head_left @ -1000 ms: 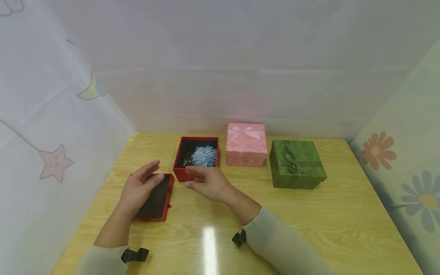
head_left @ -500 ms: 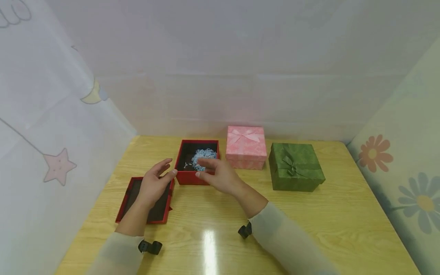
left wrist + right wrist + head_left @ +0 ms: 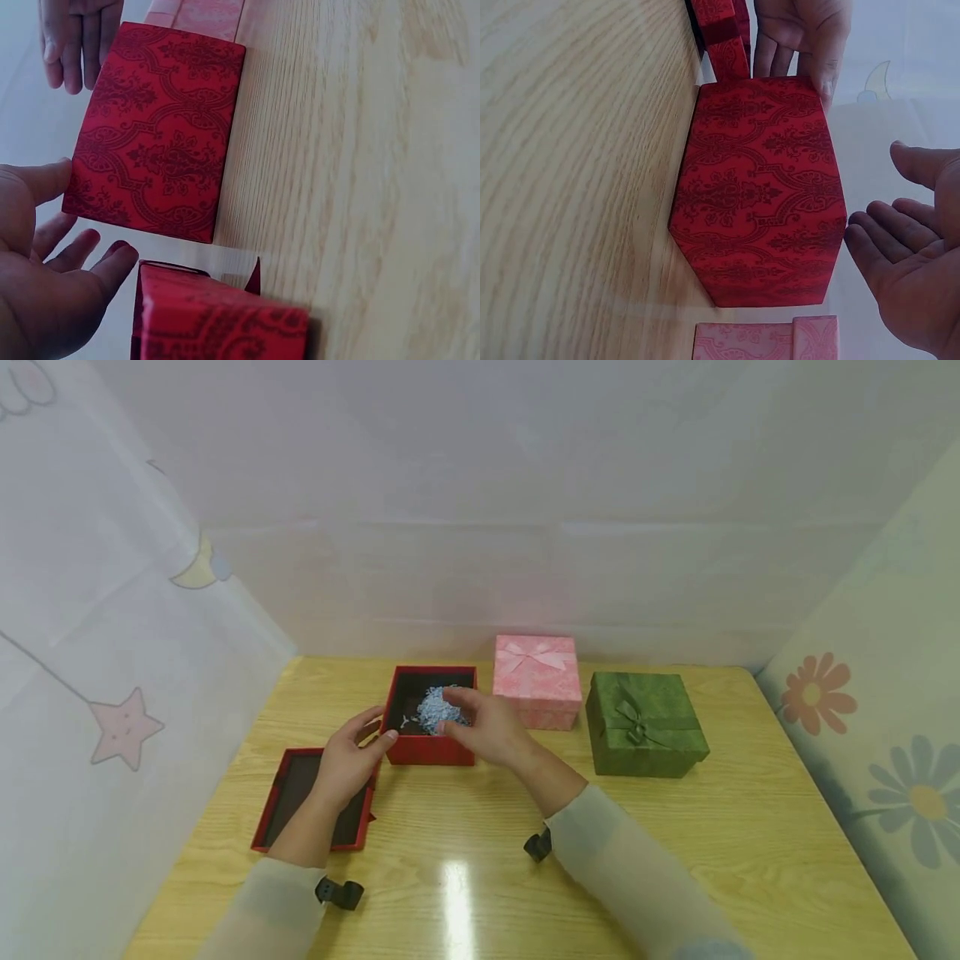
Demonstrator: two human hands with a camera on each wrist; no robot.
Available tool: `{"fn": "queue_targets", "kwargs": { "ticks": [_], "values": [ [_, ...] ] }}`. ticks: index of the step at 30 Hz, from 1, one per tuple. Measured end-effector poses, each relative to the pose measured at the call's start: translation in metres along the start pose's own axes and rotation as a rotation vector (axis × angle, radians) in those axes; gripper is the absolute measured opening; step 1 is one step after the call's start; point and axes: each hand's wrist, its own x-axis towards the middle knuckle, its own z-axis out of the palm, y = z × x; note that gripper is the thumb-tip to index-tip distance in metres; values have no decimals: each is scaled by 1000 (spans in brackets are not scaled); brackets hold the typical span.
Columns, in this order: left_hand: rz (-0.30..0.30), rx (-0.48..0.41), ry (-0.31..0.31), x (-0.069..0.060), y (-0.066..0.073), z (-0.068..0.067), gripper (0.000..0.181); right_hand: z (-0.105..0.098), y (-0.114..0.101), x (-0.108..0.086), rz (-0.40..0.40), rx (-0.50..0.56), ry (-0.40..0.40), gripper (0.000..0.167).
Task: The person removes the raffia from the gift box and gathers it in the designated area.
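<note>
- Two in play: left hand point(image 3: 348, 767), fingers apart and loosely bent, thumb right up at the near left corner of the red box point(image 3: 431, 751).
- Right hand point(image 3: 495, 732), thumb and fingers spread, over the box's near right part, partly covering the blue shreds point(image 3: 432, 712) inside.
- That box stands lidless toward the table's point(image 3: 600, 860) far side.
- Nearer and left, the red lid point(image 3: 296, 781), dark inside up.
- Just right, a pink box point(image 3: 536, 670); farther right, a green box point(image 3: 660, 747).
</note>
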Motion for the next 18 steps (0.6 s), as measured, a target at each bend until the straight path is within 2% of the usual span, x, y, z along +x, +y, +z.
{"fn": "queue_targets", "kwargs": {
  "ticks": [5,13,18],
  "values": [
    [-27,-12,-2,1,1,1,65,0,0,8,4,-57,-1,60],
    [-63,-100,6,2,1,3,63,3,-1,22,59,-182,-33,66],
    [-73,-120,-1,2,3,3,62,8,-2,31,75,-206,-55,72]
  ]
}}
